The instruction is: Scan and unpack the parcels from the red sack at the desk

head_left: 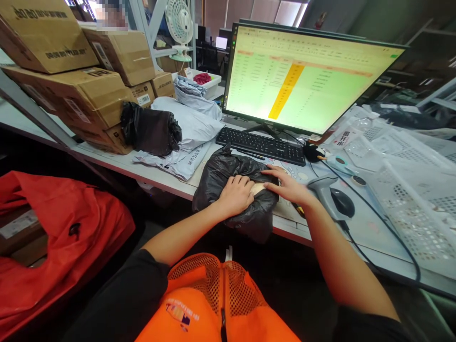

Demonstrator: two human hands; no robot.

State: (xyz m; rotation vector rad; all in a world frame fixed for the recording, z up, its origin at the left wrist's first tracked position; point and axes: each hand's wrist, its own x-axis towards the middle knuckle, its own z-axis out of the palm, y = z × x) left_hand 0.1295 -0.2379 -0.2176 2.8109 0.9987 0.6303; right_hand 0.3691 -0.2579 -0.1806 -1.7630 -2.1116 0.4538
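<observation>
A black plastic parcel bag (228, 175) lies at the desk's front edge, partly hanging over it. My left hand (237, 192) rests on top of it with fingers curled, pressing the plastic. My right hand (287, 185) lies flat on the bag's right side, fingers stretched out toward the left. A pale patch, perhaps a label (257, 189), shows between the two hands. A barcode scanner (326, 190) lies just right of my right wrist.
A keyboard (261, 145) and a monitor (302, 78) with a spreadsheet stand behind the bag. Grey mailer bags (192, 128), another black bag (149, 128) and cardboard boxes (81, 90) fill the left. White mesh baskets (409, 190) sit right; a red sack (60, 228) hangs lower left.
</observation>
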